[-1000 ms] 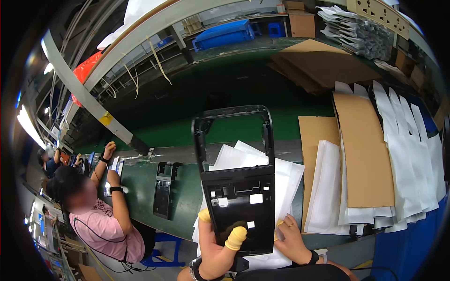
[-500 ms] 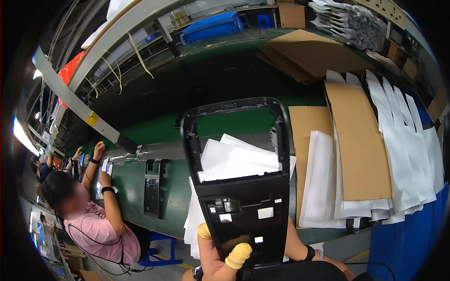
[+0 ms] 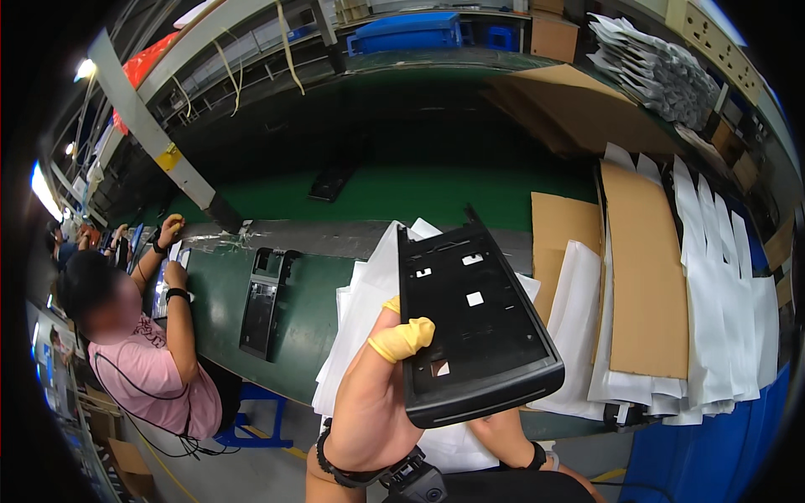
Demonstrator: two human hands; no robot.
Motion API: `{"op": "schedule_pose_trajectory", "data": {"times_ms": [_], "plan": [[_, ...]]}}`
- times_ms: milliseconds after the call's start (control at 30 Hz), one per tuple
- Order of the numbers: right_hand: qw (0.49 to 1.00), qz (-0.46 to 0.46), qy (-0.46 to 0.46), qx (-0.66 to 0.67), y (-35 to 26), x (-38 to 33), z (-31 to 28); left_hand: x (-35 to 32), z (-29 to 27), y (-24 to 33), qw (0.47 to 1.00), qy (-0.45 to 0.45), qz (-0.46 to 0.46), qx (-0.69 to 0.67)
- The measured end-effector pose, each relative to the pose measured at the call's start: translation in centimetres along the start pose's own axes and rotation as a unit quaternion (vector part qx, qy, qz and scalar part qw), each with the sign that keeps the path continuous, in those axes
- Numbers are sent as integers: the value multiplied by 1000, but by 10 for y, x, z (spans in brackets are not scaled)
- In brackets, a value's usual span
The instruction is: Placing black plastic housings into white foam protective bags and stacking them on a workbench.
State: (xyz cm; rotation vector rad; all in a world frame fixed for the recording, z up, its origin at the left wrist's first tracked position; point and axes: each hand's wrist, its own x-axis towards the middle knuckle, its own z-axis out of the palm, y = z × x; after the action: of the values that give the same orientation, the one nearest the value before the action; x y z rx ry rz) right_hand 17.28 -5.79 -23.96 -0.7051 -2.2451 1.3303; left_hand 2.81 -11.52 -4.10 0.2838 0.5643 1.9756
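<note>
My left hand (image 3: 381, 402), with yellow finger cots on the thumb and a finger, grips a black plastic housing panel (image 3: 478, 327) by its left edge. The panel is tilted, with a raised rim, small square openings and a rounded end towards me. Below its near end shows my right hand (image 3: 496, 426); its fingers are hidden behind the panel, so whether they touch it is unclear. White sheets or sleeves (image 3: 356, 335) lie on the bench under and left of the panel.
Another black housing part (image 3: 264, 306) lies on the green bench (image 3: 319, 285) to the left. A co-worker in a pink shirt (image 3: 159, 377) sits beyond it. At right stand cardboard sheets (image 3: 646, 277) and white sleeves (image 3: 717, 302). A dark part (image 3: 335, 180) lies on the far green surface.
The panel has turned and tipped: its large open frame, upright before, now no longer shows, and its rounded end points towards me. My left hand has risen with it.
</note>
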Motion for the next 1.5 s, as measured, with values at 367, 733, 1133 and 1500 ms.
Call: {"op": "schedule_pose_trajectory", "data": {"times_ms": [367,733,1133,1500], "plan": [[998,-44,35,-3,-13,6,-7,4,2,6,997,8,-63,-39],[999,-31,14,24,-7,4,-6,-2,27,4,993,90,1,83],[998,-46,37,-13,-16,6,-2,-7,6,7,999,-12,2,41],[996,-61,56,-38,-17,8,-8,52,-34,22,840,-31,-29,541]]}}
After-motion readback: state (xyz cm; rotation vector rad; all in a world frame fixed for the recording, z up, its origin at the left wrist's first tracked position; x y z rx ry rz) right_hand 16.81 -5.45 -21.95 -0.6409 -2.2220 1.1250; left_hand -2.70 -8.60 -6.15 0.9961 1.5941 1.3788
